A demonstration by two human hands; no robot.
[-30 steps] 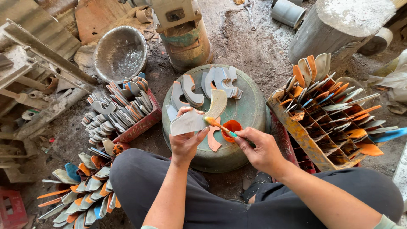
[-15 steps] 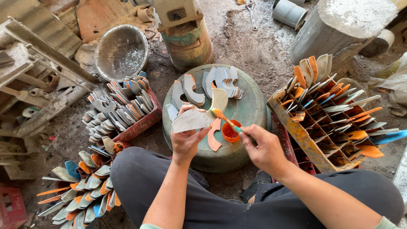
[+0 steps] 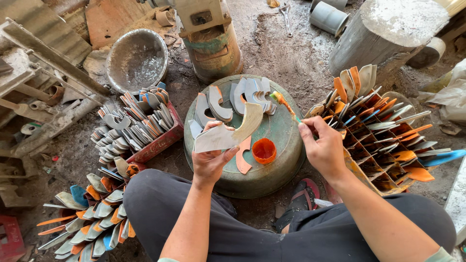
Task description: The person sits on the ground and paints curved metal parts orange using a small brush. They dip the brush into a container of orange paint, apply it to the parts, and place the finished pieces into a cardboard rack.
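beside red crate (image 3: 160, 143) — left hand (image 3: 211, 162) holds blade (image 3: 228, 133)

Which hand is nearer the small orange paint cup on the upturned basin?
Left. The left hand, holding a curved metal blade, sits just left of the orange cup; the right hand, holding a brush, is farther off to its right.

The floor (image 3: 286, 53) is bare, grey packed dirt, littered with scraps and dust. Daylight falls evenly, with soft shadows. At far left lie corrugated sheets (image 3: 34, 24) and a rough wooden frame (image 3: 43, 82). A dented metal basin (image 3: 137, 59) sits on the ground beside a rusty drum (image 3: 213, 48) at far centre. A grey stump (image 3: 383, 34) stands at far right, with short pipes (image 3: 330, 17) beside it.
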